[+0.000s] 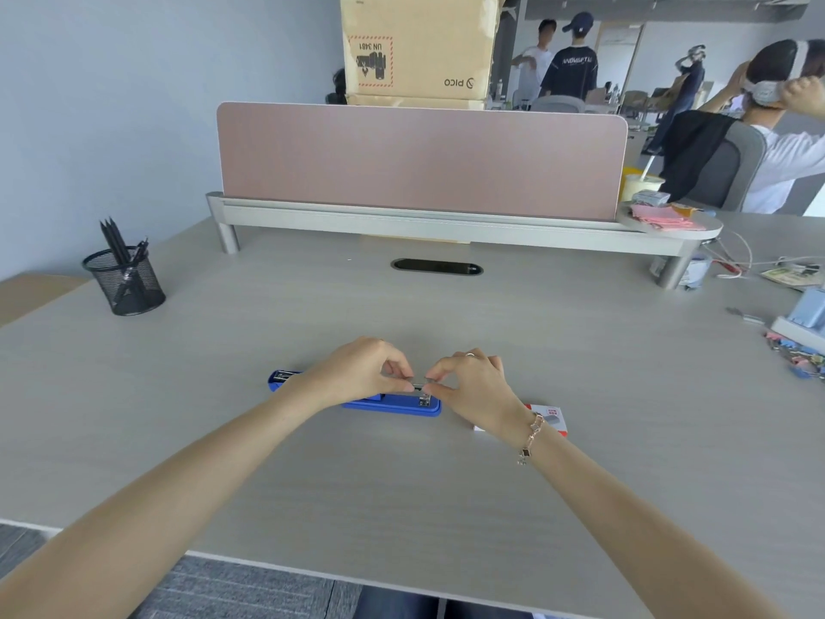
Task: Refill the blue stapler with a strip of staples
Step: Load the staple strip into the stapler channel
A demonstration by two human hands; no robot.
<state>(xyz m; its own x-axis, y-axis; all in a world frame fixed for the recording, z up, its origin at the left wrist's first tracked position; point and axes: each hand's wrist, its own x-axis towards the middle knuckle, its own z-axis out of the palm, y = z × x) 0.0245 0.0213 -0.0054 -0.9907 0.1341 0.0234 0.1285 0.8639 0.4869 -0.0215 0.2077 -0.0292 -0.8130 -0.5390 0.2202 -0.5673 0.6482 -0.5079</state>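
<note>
The blue stapler (393, 405) lies opened flat on the desk, its lid end showing at the left past my wrist. My left hand (361, 368) and my right hand (473, 386) meet just above it. Both pinch the ends of a short metal strip of staples (418, 386) between thumb and fingertips, right over the stapler's channel. A red and white staple box (551, 417) lies behind my right wrist, partly hidden by it.
A black mesh pen cup (125, 281) stands at the far left. A pink divider (419, 158) on a grey shelf runs across the back. Binder clips and a light blue holder (799, 332) sit at the right edge. People stand and sit beyond the divider.
</note>
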